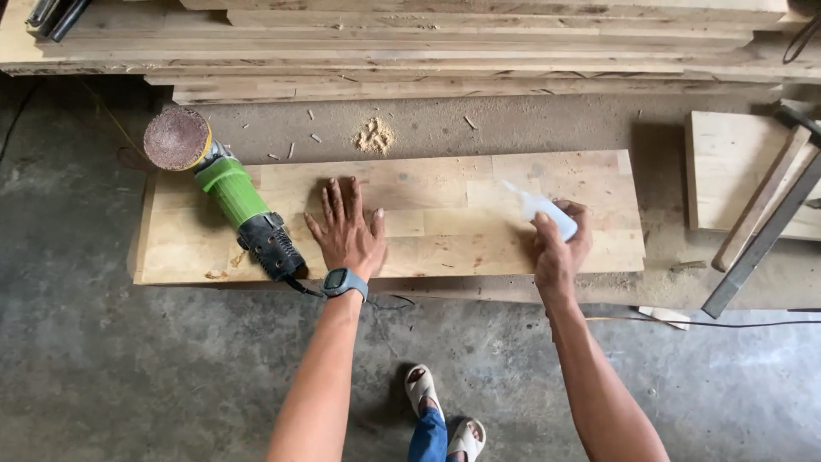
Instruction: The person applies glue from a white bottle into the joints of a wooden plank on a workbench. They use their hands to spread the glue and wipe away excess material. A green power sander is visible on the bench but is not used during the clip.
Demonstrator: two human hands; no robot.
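Note:
A long jointed wooden board (445, 184) lies flat on the concrete floor. My left hand (346, 229) rests palm down on the board near its middle, fingers spread, a watch on the wrist. My right hand (560, 248) grips a small white squeeze bottle (540, 208), its thin nozzle tilted toward the board's upper middle. A green and black angle grinder (235, 201) with a round sanding disc lies on the board's left end, just left of my left hand.
Stacked planks (428, 43) run along the top. A small sawdust pile (375, 137) lies behind the board. More boards and a metal bar (761, 239) sit at the right. A cable (727, 322) crosses the floor. My sandalled feet (440, 415) stand below.

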